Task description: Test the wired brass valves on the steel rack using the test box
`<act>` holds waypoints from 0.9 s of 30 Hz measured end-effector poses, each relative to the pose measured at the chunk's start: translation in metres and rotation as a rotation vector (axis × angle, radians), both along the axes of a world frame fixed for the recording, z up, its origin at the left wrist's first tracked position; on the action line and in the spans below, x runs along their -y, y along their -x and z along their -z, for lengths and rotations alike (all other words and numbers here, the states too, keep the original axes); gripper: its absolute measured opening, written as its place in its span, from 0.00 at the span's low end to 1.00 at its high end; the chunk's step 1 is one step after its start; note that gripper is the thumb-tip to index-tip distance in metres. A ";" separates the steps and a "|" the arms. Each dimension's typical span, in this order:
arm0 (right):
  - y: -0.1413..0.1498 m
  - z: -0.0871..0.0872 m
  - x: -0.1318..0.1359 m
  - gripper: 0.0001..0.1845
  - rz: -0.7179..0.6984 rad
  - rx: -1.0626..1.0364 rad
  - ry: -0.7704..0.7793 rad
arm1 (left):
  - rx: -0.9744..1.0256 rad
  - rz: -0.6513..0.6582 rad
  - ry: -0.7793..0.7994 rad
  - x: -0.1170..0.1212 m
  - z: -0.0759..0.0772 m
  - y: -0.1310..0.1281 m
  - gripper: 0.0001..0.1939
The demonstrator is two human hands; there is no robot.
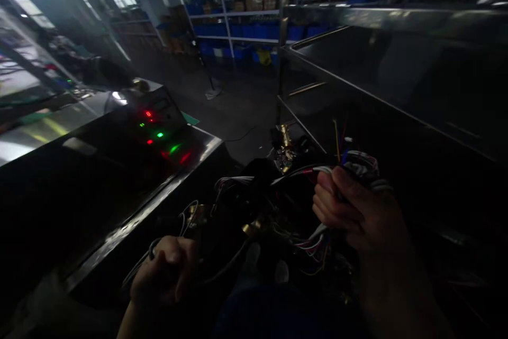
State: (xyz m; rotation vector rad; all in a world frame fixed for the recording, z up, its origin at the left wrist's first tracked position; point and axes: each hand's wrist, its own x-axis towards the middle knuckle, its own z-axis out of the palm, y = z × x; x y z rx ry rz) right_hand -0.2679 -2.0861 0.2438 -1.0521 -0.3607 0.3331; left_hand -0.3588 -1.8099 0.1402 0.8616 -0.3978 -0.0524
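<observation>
My right hand [349,207] is closed, thumb against curled fingers, around a bundle of thin cables [293,174] with a red band near the grip. Loose coloured wire ends [338,140] stick up behind that hand. At lower left my left hand [164,265] is also closed, with a grey cable [141,265] running out of it. Between the hands, brass fittings [253,228] and more wires [313,244] hang in deep shadow. A brass part with wiring [284,140] sits farther off, beside the metal rack. Much of the middle is too dark to make out.
A dark machine top [99,170] with red and green indicator lights lies to my left. On the right stands a metal cart [341,72] with a tubular frame. Shelves with blue bins [238,31] line the back. My shoes [281,271] show below.
</observation>
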 end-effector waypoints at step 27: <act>-0.004 0.154 -0.159 0.11 -0.603 -0.161 1.291 | -1.064 -0.086 0.123 0.018 0.122 0.011 0.11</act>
